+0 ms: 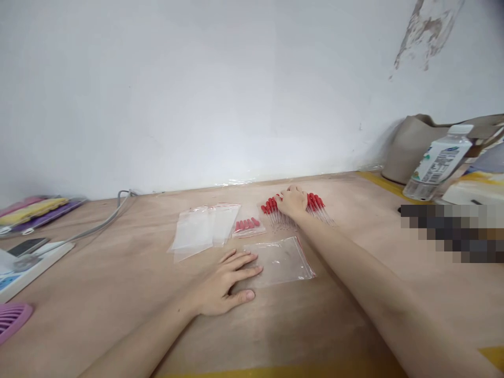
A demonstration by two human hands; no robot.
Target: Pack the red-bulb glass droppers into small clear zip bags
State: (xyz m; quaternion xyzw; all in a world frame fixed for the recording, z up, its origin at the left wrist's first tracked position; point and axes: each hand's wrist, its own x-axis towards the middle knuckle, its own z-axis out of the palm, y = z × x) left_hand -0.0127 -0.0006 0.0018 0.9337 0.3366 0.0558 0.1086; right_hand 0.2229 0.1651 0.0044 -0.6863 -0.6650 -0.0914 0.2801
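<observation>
My left hand (226,283) lies flat on the table, fingers spread, its fingertips on the left edge of a clear zip bag (281,262). Farther off, my right hand (293,201) is curled down over the middle of a row of thin clear droppers (317,202) with red bulbs. Its fingertips are partly hidden, and how many droppers they grip does not show. Left of that row is a small zip bag (248,231) with several red bulbs visible in it. Beside it, flat zip bags (192,231) overlap in a loose pile.
A plastic bottle (437,163) stands at the right, in front of a grey-brown bag (407,147). At the left are a power strip (51,257) with a grey cable (98,229), a phone (28,247), coloured packets (43,210) and a pink plastic item (13,320). A wall closes off the back.
</observation>
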